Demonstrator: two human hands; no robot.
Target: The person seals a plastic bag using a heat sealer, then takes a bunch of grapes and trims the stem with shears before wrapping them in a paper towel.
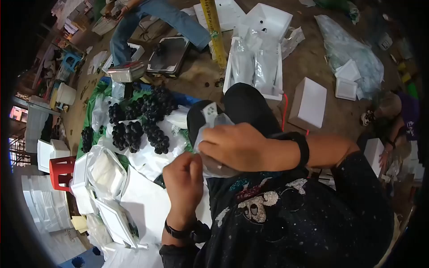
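brown dirt floor (321, 58) fills the top of the view, with white boxes and bags spread all over it.

right hand (237, 145) is closed over the top of a small clear plastic bag (210, 117), fingers curled tight around it. a black band sits on that wrist. left hand (183, 181) is just under it, fingers pinched shut on the bottom edge of the same bag (what is inside the bag is too hard to see). both hands are held above the person's lap, close to the dark spotted shirt.

just past the hands, to the left, dark grapes (138, 123) lie in bunches on white paper. nearer the left edge are open white foam boxes (105, 174) and a red stool (60, 167).

further up, a white foam tray (254, 67) holds clear bags. beside it a yellow tape measure (213, 27) runs across the floor. a closed white box (309, 102) lies to the right. another person in blue jeans (152, 18) is at the top, next to a metal scale (167, 54).
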